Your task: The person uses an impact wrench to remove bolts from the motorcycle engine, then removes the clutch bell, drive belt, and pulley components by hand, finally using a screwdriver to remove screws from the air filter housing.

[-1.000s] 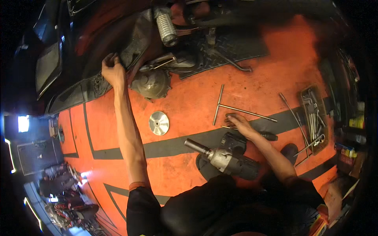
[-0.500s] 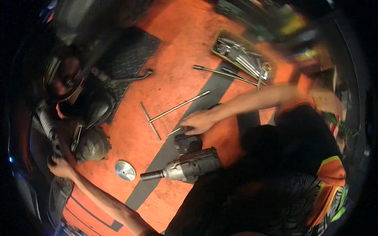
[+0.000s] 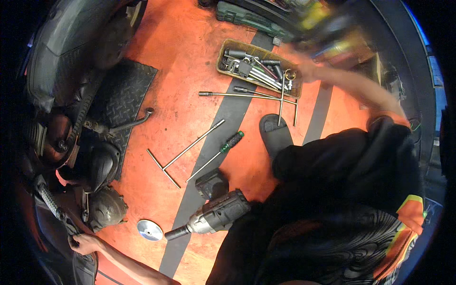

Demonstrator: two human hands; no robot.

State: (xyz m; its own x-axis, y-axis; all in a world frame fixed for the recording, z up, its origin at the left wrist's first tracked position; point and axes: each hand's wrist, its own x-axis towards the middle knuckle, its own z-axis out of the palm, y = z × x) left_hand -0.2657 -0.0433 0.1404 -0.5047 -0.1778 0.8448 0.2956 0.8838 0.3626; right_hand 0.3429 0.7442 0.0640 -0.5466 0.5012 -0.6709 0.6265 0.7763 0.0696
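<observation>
My left hand [image 3: 85,243] is closed beside the lower part of a motorcycle, below a coil spring [image 3: 50,202]; what its fingers hold is too dark to make out. My right hand [image 3: 306,70], smeared by motion, is at the right end of a tool basket [image 3: 222,61] of sockets and wrenches. On the floor lies a green-and-black-handled screwdriver [image 3: 232,142], with a T-handle wrench [image 3: 194,144] to its left. Closer to me, a power impact wrench [image 3: 221,213] rests on its side, its long socket pointing at a shiny metal disc [image 3: 149,230].
A round metal engine cover [image 3: 108,208] juts from the motorcycle on the left. Further T-handle wrenches [image 3: 221,94] lie below the basket. My sandalled foot [image 3: 275,135] is right of the screwdriver. A green case [image 3: 251,21] and blurred clutter stand at the back.
My right hand has left the screwdriver, which now lies on the floor, and moved up and right to the basket. My left hand stays by the motorcycle. The view has shifted.
</observation>
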